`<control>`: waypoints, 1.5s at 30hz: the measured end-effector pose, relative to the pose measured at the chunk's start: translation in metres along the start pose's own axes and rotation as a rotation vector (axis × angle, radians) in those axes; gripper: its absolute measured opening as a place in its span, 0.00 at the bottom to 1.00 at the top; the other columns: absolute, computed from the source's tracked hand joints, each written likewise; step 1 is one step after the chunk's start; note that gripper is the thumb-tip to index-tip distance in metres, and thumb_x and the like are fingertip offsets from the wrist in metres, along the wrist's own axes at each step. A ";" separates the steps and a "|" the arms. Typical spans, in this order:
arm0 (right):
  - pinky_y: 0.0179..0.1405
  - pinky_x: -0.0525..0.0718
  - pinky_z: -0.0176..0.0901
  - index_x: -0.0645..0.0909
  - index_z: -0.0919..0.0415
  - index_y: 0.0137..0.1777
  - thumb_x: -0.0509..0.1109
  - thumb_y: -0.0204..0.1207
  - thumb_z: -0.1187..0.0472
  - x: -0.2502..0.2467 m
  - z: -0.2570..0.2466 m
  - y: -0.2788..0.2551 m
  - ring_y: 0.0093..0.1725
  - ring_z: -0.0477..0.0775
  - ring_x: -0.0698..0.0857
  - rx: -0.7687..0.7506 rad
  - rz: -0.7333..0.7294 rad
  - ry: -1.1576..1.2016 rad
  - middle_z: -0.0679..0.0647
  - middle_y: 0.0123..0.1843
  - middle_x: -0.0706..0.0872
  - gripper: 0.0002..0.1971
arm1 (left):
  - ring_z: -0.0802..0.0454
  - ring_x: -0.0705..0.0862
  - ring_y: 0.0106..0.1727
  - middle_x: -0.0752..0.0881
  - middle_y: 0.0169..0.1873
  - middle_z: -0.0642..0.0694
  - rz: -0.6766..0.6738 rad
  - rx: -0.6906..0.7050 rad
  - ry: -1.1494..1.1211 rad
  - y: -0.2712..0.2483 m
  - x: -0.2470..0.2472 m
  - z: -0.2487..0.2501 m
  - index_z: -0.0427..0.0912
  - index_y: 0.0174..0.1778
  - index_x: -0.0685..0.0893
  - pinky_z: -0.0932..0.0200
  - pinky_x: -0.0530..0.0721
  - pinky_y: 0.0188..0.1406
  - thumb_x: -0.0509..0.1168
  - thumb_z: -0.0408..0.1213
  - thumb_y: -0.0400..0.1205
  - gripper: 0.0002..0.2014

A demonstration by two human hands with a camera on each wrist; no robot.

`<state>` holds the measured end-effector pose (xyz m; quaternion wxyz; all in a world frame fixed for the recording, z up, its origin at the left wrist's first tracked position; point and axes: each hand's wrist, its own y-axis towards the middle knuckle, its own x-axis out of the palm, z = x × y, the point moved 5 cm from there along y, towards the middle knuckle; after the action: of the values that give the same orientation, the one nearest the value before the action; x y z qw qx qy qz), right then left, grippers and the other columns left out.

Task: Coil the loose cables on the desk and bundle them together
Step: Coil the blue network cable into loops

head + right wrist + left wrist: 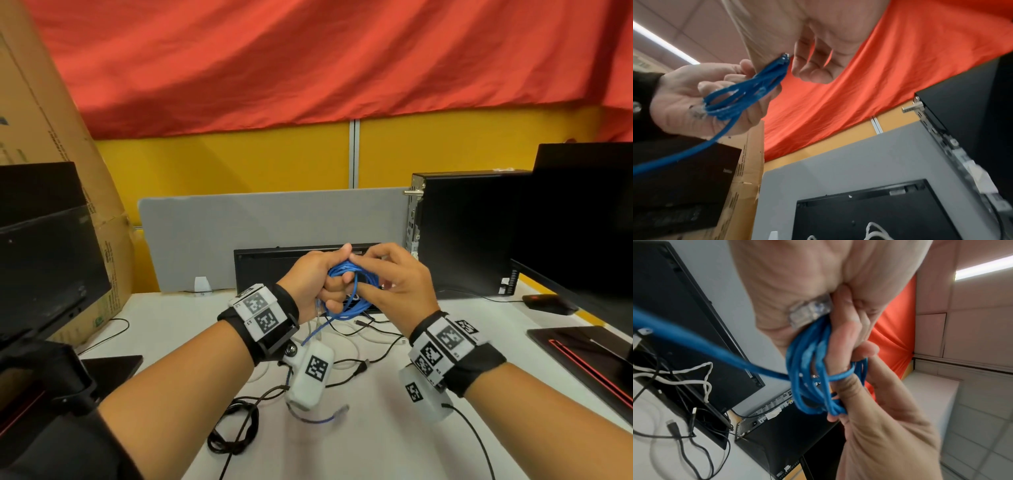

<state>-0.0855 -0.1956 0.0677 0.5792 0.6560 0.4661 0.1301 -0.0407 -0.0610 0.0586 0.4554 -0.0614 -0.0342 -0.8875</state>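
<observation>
Forearms: both reach in from the near edge, each wrist strapped with a black band carrying white tags.
Left hand [317, 277]: raised above the counter [373, 442], fingers curled round the blue cable [346, 291], thumb up against the other hand's fingertips.
Right hand [399, 279]: meets the coil from the right, thumb and forefinger pinching the blue loops, other fingers loosely bent.
Blue cable: wound into several loops held between both hands; one strand crosses round the bundle in the left wrist view [812, 378]; a clear plug [809, 311] lies against the left palm; a loose tail hangs down to the counter.
Black cable [236, 428]: tangled loops on the near counter, left of centre, apart from the hands.
White cable [356, 337]: lies loose under the hands, mixed with thin black leads; where each one ends is hard to tell.
Far side: grey panel [274, 233], a black computer case [469, 233] at right, cardboard box [44, 137] at left.
</observation>
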 end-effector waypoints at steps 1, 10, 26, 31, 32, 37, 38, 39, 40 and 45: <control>0.40 0.78 0.26 0.89 0.54 0.58 0.77 0.72 0.63 -0.003 -0.005 -0.002 0.43 0.41 0.79 -0.093 0.012 -0.069 0.49 0.49 0.82 0.15 | 0.56 0.58 0.16 0.64 0.16 0.51 0.021 -0.013 -0.011 0.000 -0.001 -0.001 0.41 0.27 0.77 0.64 0.64 0.14 0.55 0.54 0.87 0.26; 0.40 0.82 0.34 0.90 0.60 0.45 0.70 0.79 0.63 -0.003 -0.005 0.007 0.39 0.44 0.83 0.167 0.122 0.153 0.52 0.40 0.86 0.07 | 0.56 0.57 0.19 0.62 0.19 0.52 0.137 0.173 0.174 0.004 0.003 0.009 0.42 0.35 0.76 0.65 0.61 0.17 0.54 0.46 0.89 0.18; 0.29 0.88 0.53 0.83 0.63 0.29 0.65 0.82 0.57 0.003 0.026 0.007 0.24 0.58 0.86 0.683 0.074 0.207 0.55 0.22 0.84 0.20 | 0.58 0.78 0.29 0.81 0.32 0.48 0.151 0.275 0.978 -0.004 -0.003 -0.002 0.40 0.51 0.82 0.59 0.83 0.34 0.56 0.38 0.88 0.10; 0.27 0.79 0.45 0.81 0.63 0.29 0.63 0.83 0.60 0.009 0.027 0.013 0.23 0.51 0.77 0.866 0.033 0.464 0.56 0.25 0.80 0.19 | 0.55 0.81 0.28 0.79 0.28 0.47 0.205 0.279 0.818 -0.005 -0.009 0.001 0.34 0.47 0.82 0.62 0.83 0.31 0.55 0.33 0.88 0.11; 0.29 0.77 0.45 0.79 0.62 0.31 0.61 0.83 0.61 0.012 0.025 0.014 0.24 0.51 0.77 0.942 0.075 0.678 0.58 0.28 0.80 0.18 | 0.56 0.82 0.26 0.76 0.24 0.49 0.211 0.286 0.708 -0.005 -0.011 0.001 0.34 0.45 0.81 0.62 0.83 0.31 0.54 0.31 0.88 0.12; 0.45 0.82 0.46 0.72 0.60 0.36 0.56 0.86 0.61 0.014 0.016 0.015 0.31 0.53 0.79 1.091 0.294 1.205 0.56 0.27 0.78 0.14 | 0.53 0.85 0.27 0.74 0.20 0.49 0.239 0.299 0.244 -0.007 -0.012 -0.002 0.33 0.46 0.80 0.58 0.88 0.36 0.52 0.32 0.90 0.13; 0.45 0.83 0.47 0.71 0.60 0.37 0.56 0.86 0.61 0.014 0.015 0.014 0.32 0.54 0.79 1.099 0.315 1.232 0.56 0.27 0.78 0.14 | 0.54 0.83 0.26 0.73 0.20 0.49 0.250 0.301 0.201 -0.008 -0.012 -0.002 0.34 0.45 0.79 0.58 0.87 0.36 0.52 0.32 0.90 0.13; 0.47 0.84 0.49 0.71 0.60 0.37 0.55 0.86 0.61 0.014 0.014 0.014 0.33 0.56 0.81 1.099 0.331 1.257 0.56 0.26 0.78 0.14 | 0.55 0.81 0.24 0.71 0.20 0.49 0.265 0.305 0.165 -0.009 -0.012 -0.002 0.34 0.45 0.80 0.57 0.86 0.35 0.52 0.33 0.90 0.14; 0.49 0.85 0.52 0.71 0.60 0.38 0.55 0.87 0.60 0.013 0.012 0.014 0.34 0.57 0.82 1.089 0.347 1.281 0.57 0.26 0.78 0.14 | 0.55 0.77 0.23 0.70 0.21 0.49 0.285 0.309 0.123 -0.010 -0.012 -0.002 0.35 0.45 0.80 0.57 0.84 0.32 0.52 0.35 0.90 0.14; 0.46 0.89 0.55 0.72 0.61 0.40 0.56 0.87 0.59 0.014 0.008 0.014 0.32 0.59 0.86 1.000 0.418 1.306 0.57 0.24 0.79 0.13 | 0.57 0.65 0.18 0.65 0.22 0.50 0.411 0.261 0.027 -0.010 -0.017 -0.001 0.37 0.42 0.80 0.63 0.74 0.19 0.52 0.42 0.90 0.17</control>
<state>-0.0661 -0.1886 0.0729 -0.2004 0.7007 0.5788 0.3658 -0.0395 -0.0417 0.0554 0.6309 0.0041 -0.1291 -0.7650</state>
